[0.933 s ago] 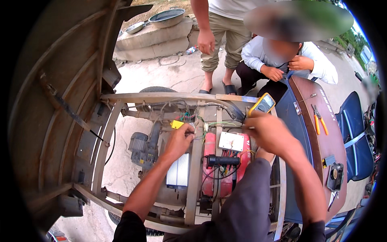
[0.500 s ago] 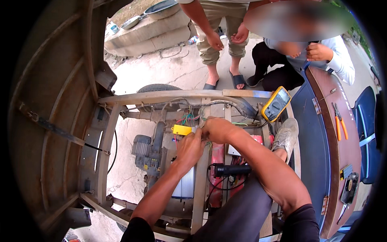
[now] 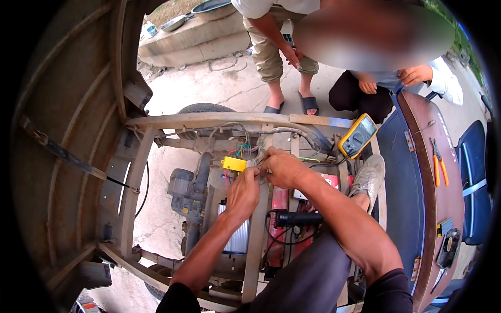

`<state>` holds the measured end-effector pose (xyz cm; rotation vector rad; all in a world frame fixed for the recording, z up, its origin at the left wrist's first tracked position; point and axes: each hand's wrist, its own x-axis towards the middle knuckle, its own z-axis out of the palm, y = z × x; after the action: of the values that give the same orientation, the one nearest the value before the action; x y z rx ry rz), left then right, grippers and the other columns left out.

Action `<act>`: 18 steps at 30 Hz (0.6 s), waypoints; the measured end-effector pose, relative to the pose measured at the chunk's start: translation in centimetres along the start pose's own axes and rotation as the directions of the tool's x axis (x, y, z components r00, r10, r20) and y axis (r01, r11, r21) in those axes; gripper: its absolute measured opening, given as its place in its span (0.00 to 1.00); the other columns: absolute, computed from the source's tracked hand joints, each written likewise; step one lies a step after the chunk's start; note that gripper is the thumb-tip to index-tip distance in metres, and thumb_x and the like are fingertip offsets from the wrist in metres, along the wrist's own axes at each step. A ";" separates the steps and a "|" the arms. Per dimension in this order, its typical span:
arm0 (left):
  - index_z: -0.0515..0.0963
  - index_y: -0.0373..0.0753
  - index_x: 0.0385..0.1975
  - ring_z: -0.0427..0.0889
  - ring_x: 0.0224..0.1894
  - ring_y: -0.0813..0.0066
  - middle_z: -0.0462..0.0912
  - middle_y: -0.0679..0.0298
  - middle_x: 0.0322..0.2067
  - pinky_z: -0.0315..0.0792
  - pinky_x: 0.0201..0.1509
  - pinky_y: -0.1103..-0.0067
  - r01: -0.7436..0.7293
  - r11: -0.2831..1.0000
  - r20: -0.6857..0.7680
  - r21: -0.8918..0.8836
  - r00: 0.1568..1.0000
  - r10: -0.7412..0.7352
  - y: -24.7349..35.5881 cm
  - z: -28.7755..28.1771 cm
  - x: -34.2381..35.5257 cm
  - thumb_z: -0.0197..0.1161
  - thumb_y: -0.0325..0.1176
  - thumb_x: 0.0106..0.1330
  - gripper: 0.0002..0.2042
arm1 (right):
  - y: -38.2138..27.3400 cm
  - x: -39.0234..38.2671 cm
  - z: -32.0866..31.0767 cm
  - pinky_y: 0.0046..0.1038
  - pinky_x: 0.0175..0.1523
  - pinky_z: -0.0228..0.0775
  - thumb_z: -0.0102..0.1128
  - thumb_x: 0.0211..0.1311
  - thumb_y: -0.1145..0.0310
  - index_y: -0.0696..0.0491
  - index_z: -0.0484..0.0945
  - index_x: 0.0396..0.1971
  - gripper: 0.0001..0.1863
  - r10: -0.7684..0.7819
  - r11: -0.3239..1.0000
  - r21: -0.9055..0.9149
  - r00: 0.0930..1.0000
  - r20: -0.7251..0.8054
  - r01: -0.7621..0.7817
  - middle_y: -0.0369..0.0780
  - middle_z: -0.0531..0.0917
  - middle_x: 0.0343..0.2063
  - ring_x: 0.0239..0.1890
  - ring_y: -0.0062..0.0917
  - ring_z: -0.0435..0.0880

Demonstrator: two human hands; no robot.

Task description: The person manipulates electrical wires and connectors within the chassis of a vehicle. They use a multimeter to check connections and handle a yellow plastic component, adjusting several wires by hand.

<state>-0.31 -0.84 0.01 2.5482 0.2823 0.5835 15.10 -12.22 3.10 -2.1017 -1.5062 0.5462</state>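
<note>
Over the metal frame (image 3: 209,121) of the vehicle, my two hands meet beside a crossbar. My left hand (image 3: 242,193) is closed in a pinch just below a small yellow box (image 3: 234,164). Touching it or nearly so, my right hand (image 3: 283,168) has its fingers curled, thumb side toward the left fingertips. Thin wires (image 3: 243,150), green, red and grey, run close to both hands' fingertips. What the fingers pinch is too small and covered to make out. Below my left wrist lies a finned silver box (image 3: 237,237).
A yellow multimeter (image 3: 358,136) leans on the frame's far right corner, near my shoe (image 3: 368,180). A motor (image 3: 185,195) sits left; a black cylinder (image 3: 298,218) lies by my knee. Orange-handled pliers (image 3: 439,164) rest on a brown panel (image 3: 425,115). Two people are beyond the frame.
Both hands stay at the same place, with small finger shifts. The standing person's hands have come together. The crouching person has leaned left and lowered a hand. My view has shifted slightly.
</note>
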 end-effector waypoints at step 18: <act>0.66 0.36 0.47 0.87 0.39 0.56 0.84 0.52 0.34 0.78 0.40 0.68 0.162 0.968 0.133 -0.190 0.982 -0.138 -0.5 -0.5 -0.9 0.65 0.22 0.65 0.16 | 0.1 0.1 0.7 0.41 0.61 0.73 0.62 0.57 0.66 0.55 0.84 0.43 0.15 0.065 0.998 -0.026 0.990 0.122 -0.062 0.49 0.77 0.53 0.55 0.46 0.80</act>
<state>-1.33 -0.50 -0.17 2.3317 0.3526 0.3809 14.81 -12.04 2.44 -2.1741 -1.5224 0.6973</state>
